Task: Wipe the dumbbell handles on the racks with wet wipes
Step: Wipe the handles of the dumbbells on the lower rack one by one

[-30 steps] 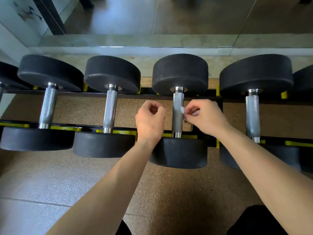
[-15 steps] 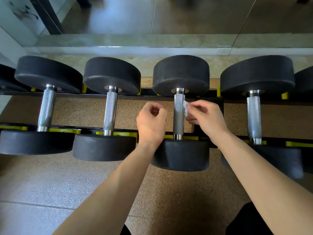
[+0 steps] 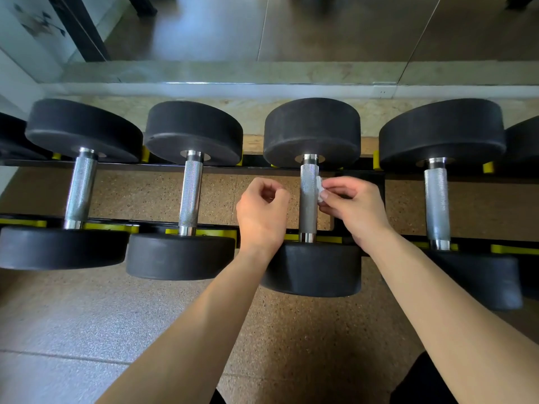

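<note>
The right hand (image 3: 354, 209) pinches a small crumpled white wet wipe (image 3: 320, 189) against the right side of the knurled steel handle (image 3: 308, 199) of a black rubber dumbbell (image 3: 312, 132) on the black-and-yellow rack (image 3: 110, 228). The left hand (image 3: 262, 214) hovers just beside it, fingers curled (apparently empty). Wiping looks under way; next the wipe needs sliding along the handle's length.

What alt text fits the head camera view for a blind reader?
A person's right hand pinches a small white wet wipe against the knurled steel handle of a black dumbbell on a rack; the left hand, fingers curled, hovers beside it.
</note>
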Demonstrator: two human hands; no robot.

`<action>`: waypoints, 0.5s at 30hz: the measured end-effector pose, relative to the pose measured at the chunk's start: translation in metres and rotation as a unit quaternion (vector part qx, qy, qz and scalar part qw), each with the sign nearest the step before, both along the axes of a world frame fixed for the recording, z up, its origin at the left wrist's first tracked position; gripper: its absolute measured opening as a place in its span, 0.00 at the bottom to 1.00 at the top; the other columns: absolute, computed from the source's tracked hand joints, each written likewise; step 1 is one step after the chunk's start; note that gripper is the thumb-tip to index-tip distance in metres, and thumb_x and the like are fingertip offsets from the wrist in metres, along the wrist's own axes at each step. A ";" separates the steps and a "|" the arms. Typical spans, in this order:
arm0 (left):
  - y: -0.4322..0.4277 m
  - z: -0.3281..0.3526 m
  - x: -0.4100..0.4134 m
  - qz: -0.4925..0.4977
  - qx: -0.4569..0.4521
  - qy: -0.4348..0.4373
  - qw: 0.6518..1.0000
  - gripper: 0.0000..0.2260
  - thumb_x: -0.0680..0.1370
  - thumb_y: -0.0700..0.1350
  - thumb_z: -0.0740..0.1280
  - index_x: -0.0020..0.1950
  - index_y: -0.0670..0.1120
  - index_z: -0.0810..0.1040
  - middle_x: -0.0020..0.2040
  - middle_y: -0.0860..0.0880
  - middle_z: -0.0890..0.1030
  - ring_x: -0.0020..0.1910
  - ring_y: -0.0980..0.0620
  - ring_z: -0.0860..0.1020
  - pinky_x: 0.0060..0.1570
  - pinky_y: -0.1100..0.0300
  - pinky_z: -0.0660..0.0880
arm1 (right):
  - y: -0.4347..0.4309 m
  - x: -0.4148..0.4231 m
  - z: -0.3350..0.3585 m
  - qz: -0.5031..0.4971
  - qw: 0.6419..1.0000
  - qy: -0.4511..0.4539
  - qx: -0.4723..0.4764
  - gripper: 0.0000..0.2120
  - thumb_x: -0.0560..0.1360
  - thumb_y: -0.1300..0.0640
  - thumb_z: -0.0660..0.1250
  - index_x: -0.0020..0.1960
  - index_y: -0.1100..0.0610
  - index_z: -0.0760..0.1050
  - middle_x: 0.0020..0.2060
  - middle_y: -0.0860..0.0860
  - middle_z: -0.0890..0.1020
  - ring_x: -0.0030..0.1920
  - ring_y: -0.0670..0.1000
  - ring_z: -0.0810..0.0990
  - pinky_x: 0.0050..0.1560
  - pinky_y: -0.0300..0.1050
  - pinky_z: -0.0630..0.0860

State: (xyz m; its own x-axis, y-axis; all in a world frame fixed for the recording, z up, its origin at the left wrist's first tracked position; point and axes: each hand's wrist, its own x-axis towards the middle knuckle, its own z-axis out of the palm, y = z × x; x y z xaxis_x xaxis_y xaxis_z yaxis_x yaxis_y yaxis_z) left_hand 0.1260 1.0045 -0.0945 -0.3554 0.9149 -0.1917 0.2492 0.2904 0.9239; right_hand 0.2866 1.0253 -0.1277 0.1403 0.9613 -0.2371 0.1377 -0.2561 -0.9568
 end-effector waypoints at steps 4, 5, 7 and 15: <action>0.000 0.001 0.000 -0.002 -0.001 0.002 1.000 0.04 0.76 0.42 0.67 0.47 0.50 0.80 0.42 0.51 0.83 0.45 0.51 0.82 0.50 0.51 0.82 | 0.016 -0.008 0.005 -0.047 0.998 -0.009 0.039 0.11 0.77 0.63 0.72 0.57 0.53 0.83 0.48 0.49 0.86 0.46 0.48 0.86 0.52 0.50 0.84; 0.000 0.001 0.000 -0.003 0.000 0.004 1.000 0.04 0.76 0.42 0.67 0.46 0.50 0.80 0.42 0.51 0.83 0.44 0.51 0.82 0.50 0.50 0.82 | 0.022 -0.010 0.006 -0.057 0.997 -0.022 0.050 0.11 0.77 0.62 0.72 0.57 0.53 0.83 0.47 0.48 0.86 0.45 0.48 0.86 0.52 0.49 0.84; 0.000 0.001 0.000 -0.006 0.001 0.009 1.000 0.04 0.76 0.42 0.67 0.46 0.50 0.80 0.42 0.51 0.83 0.44 0.51 0.82 0.51 0.50 0.82 | 0.028 -0.011 0.008 -0.056 0.994 -0.062 0.064 0.09 0.77 0.60 0.72 0.56 0.52 0.84 0.45 0.47 0.86 0.43 0.46 0.86 0.51 0.50 0.84; -0.003 0.002 0.000 -0.007 0.002 0.017 1.000 0.03 0.78 0.43 0.67 0.48 0.50 0.79 0.44 0.51 0.82 0.46 0.52 0.81 0.53 0.50 0.81 | 0.011 0.001 0.014 0.049 0.988 -0.139 0.054 0.05 0.76 0.60 0.73 0.49 0.50 0.83 0.42 0.46 0.85 0.40 0.45 0.85 0.49 0.49 0.84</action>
State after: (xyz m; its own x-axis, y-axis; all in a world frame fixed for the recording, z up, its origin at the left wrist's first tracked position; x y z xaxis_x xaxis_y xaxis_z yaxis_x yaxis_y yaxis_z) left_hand 0.1264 1.0020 -0.0925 -0.3484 0.9206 -0.1764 0.2843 0.2831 0.9160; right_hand 0.2873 1.0365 -0.1135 0.0911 0.9910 -0.0984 0.4180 -0.1277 -0.8994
